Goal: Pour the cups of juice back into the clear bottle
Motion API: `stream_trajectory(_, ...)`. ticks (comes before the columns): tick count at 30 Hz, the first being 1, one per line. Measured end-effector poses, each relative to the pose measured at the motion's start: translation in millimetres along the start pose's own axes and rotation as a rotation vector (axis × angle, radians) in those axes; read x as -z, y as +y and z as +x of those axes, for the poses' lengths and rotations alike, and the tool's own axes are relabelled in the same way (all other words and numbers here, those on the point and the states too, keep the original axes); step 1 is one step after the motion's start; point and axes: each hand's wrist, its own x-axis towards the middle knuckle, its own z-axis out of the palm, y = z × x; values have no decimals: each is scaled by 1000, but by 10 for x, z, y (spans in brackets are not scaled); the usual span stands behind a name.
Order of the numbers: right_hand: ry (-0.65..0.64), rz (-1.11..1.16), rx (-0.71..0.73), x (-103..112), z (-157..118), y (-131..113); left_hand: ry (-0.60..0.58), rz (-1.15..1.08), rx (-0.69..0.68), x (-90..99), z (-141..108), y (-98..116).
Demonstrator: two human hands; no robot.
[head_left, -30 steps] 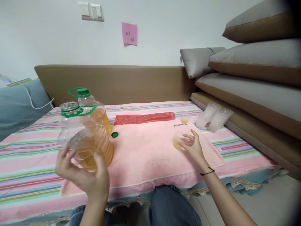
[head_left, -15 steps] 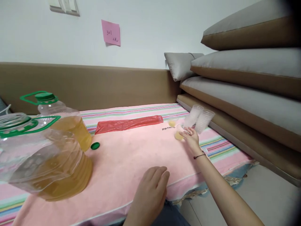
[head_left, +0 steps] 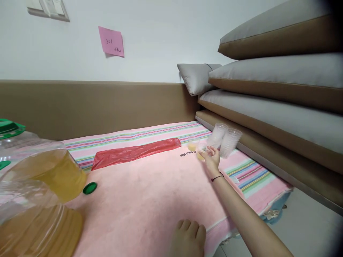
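Note:
My right hand (head_left: pixel 212 159) is at the far right of the pink towel (head_left: pixel 139 200), its fingers closed round a clear plastic cup (head_left: pixel 200 154) with some yellow liquid low in it. Just behind it stands a second clear cup (head_left: pixel 192 145), also with a little yellow liquid. Two stacks of clear cups, a left stack (head_left: pixel 219 132) and a right stack (head_left: pixel 230 142), rise beside my right fingers. Low in the middle, my left hand (head_left: pixel 189 237) rests near the towel's front edge with its fingers curled together; nothing shows in it.
Two large clear jugs of amber liquid, a rear jug (head_left: pixel 61 175) and a front jug (head_left: pixel 50 232), stand at the left. A green cap (head_left: pixel 90 188) lies beside them. A red plastic bag (head_left: pixel 136 152) stretches across the back. Stacked cushions (head_left: pixel 273 107) border the right side.
The view has shifted, so the jugs sit further left and lower. My right hand stays on the cup, which seems hardly moved. My left hand is lower in view, its fingers more curled.

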Motion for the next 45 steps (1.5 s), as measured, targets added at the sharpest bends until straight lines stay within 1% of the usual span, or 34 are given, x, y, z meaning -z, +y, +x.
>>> stream_trajectory(3,6,-19,0,7,3,18,32,-8,-2,-49,26,13)
stream_trajectory(7,11,-70,-18,53,20,38,21,-3,-4,-141,16,41)
stream_trajectory(12,0,-188,-49,159,41,86,34,1,-21,-275,-30,51)
stream_trajectory(17,-16,-269,-38,204,49,116,91,4,1,-460,-74,77)
stream_trajectory(20,-14,-293,-28,186,60,122,44,21,22,-563,-96,98)
stream_trajectory(22,-7,-301,-25,171,70,127,2,40,21,-587,-100,104)
stream_trajectory(24,-3,-307,-20,163,80,131,-10,49,11,-566,-91,102)
stream_trajectory(26,-4,-314,-12,161,88,134,-7,44,2,-503,-75,93)
stream_trajectory(31,-15,-342,20,172,73,122,15,6,-20,-237,-22,50)
stream_trajectory(35,-25,-392,88,259,34,39,-44,-33,-20,-50,22,21)
stream_trajectory(37,-32,-435,153,352,47,-70,-83,-40,-13,4,38,17)
stream_trajectory(39,-50,-499,241,459,107,-236,-111,-50,-13,36,45,16)
stream_trajectory(42,-115,-653,399,583,283,-542,-135,-61,-14,59,43,14)
stream_trajectory(45,-199,-859,538,607,485,-802,-148,-55,-3,64,38,4)
